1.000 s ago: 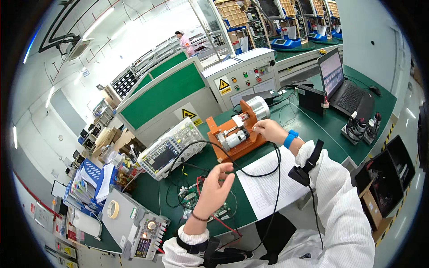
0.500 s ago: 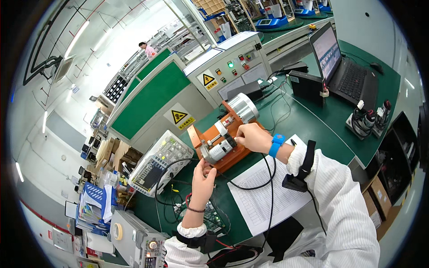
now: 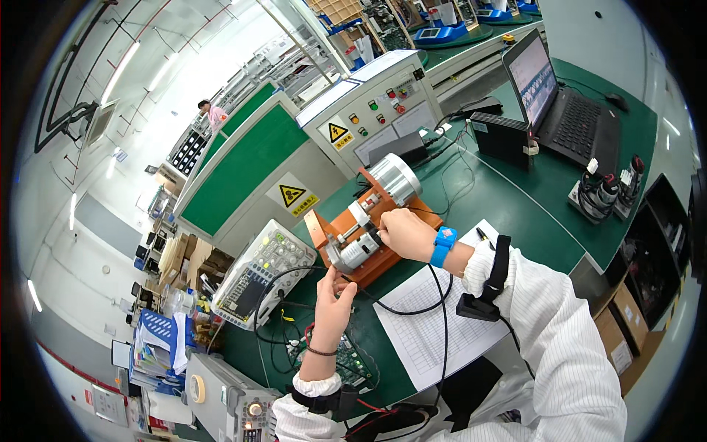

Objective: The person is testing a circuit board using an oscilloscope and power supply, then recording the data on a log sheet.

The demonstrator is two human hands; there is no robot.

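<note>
A small silver motor (image 3: 359,252) with a black rear end lies in an orange test fixture (image 3: 383,263) on the green bench. Behind it, a larger silver cylinder (image 3: 396,180) is mounted on the same fixture. My right hand (image 3: 406,234), with a blue wrist strap, is closed at the motor's black end; its fingertips are partly hidden. My left hand (image 3: 333,306) reaches up to the near left end of the motor and fixture. Its thumb and fingers are apart, with nothing visible between them. Black cable (image 3: 412,310) loops between my forearms.
Left of the fixture stands an oscilloscope (image 3: 259,274); a green circuit board (image 3: 353,366) with wires lies by my left wrist. A printed sheet (image 3: 434,324) is under the right forearm. A laptop (image 3: 567,118), cable bundles (image 3: 600,195) and a control box (image 3: 368,110) stand farther back.
My right hand has shifted slightly left and closer in on the motor's black end. The left hand stays nearly in place. On the control box, the bright green lamp now looks dim.
</note>
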